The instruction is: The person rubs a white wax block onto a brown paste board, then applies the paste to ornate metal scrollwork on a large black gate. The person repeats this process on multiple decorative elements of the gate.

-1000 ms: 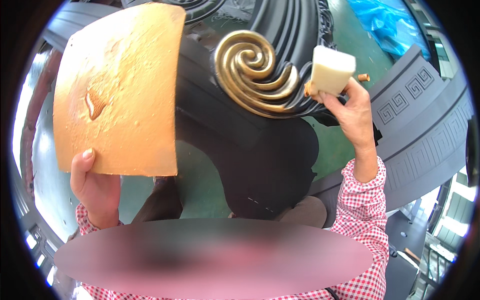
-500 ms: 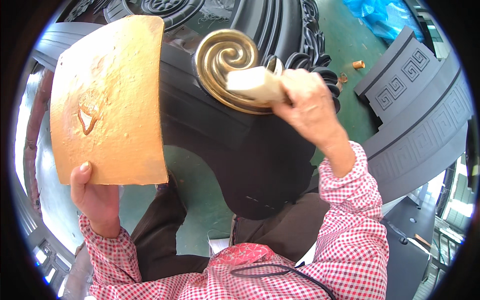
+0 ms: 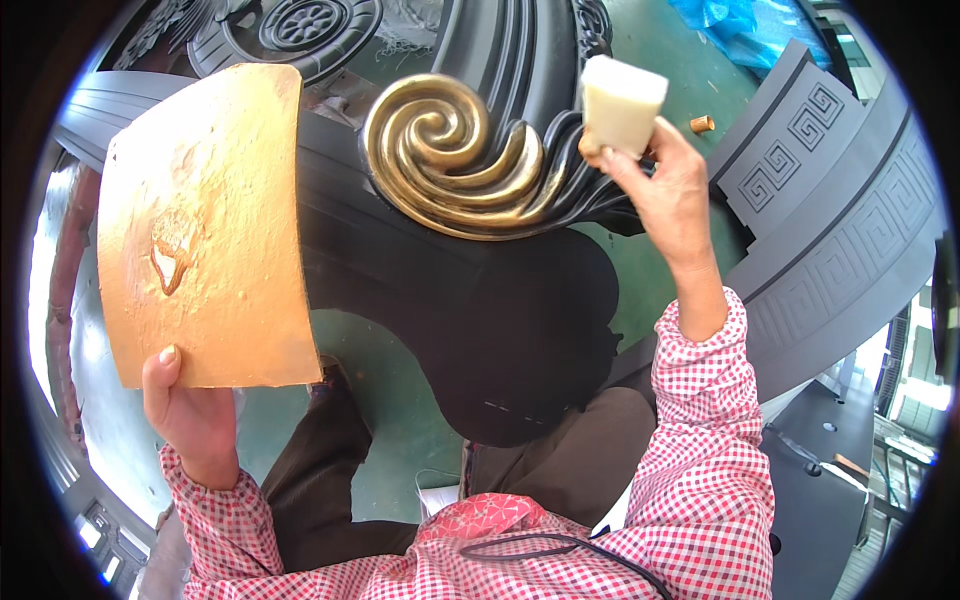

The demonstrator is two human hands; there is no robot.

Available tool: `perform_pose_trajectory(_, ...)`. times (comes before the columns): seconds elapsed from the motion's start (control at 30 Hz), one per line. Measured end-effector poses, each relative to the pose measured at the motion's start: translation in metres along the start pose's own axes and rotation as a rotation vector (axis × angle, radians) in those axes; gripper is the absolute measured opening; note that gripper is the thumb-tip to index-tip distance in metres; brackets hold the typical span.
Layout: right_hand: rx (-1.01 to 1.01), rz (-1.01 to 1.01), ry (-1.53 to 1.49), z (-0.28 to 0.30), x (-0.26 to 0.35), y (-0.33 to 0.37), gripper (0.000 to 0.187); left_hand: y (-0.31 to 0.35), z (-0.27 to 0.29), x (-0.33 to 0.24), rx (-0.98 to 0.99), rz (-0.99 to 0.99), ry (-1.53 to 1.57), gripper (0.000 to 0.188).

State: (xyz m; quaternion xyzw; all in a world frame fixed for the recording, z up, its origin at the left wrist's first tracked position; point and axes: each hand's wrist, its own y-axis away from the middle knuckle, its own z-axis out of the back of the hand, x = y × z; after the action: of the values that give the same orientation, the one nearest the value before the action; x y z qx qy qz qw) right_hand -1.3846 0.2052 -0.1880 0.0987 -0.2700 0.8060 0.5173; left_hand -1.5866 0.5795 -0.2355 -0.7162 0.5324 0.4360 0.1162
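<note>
My left hand point(image 3: 190, 415) grips the lower edge of a curved board point(image 3: 215, 290) coated in gold paint, its thumb on the painted face. A lump of wet gold paint point(image 3: 172, 245) sits near the board's middle. Pinched in my right hand point(image 3: 670, 190) is a pale sponge block point(image 3: 625, 100), raised above the right side of the carved scroll and touching nothing. The scroll ornament point(image 3: 430, 150) gleams gold over its spiral and lower curls, while the leaf strands to its right stay black. It belongs to a large black moulded piece point(image 3: 500, 310) in front of me.
Grey panels with square key patterns point(image 3: 800, 150) stand at the right. Blue plastic sheeting point(image 3: 750, 30) lies at the far right, near a small gold-brown cylinder point(image 3: 702, 124) on the green floor. A dark round rosette moulding point(image 3: 305, 30) is at the far left.
My right hand has lifted the sponge off the scroll, up and to the right, uncovering the gold curls. The board in my left hand has shifted slightly down and left in view.
</note>
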Motion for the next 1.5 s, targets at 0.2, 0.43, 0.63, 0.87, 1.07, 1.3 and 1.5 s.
perform_pose_trajectory(0.2, -0.02, 0.02, 0.082, -0.009, 0.003, -0.015, 0.025, -0.001, -0.005, 0.0, 0.023, 0.015, 0.012, 0.058)
perform_pose_trajectory(0.43, 0.112, 0.144, 0.126, -0.026, 0.011, -0.002, 0.026, -0.004, -0.004, 0.003, 0.006, 0.026, 0.029, 0.059)
perform_pose_trajectory(0.63, 0.045, -0.055, -0.092, -0.014, -0.01, -0.014, 0.029, -0.007, -0.003, 0.005, 0.017, 0.023, 0.021, 0.059)
perform_pose_trajectory(0.87, 0.12, 0.218, 0.188, -0.024, 0.002, -0.008, 0.02, -0.009, -0.006, 0.006, 0.01, 0.015, 0.0, 0.059)
perform_pose_trajectory(1.07, 0.066, -0.103, -0.29, -0.009, -0.01, -0.011, 0.03, -0.008, -0.011, 0.004, -0.006, 0.02, -0.033, 0.06)
perform_pose_trajectory(1.3, 0.036, -0.015, 0.043, -0.012, -0.023, -0.029, 0.03, -0.01, -0.009, 0.004, -0.004, 0.055, -0.037, 0.06)
perform_pose_trajectory(1.5, 0.125, -0.028, -0.158, -0.019, 0.01, 0.0, 0.027, -0.008, -0.011, 0.001, 0.012, 0.024, -0.034, 0.06)
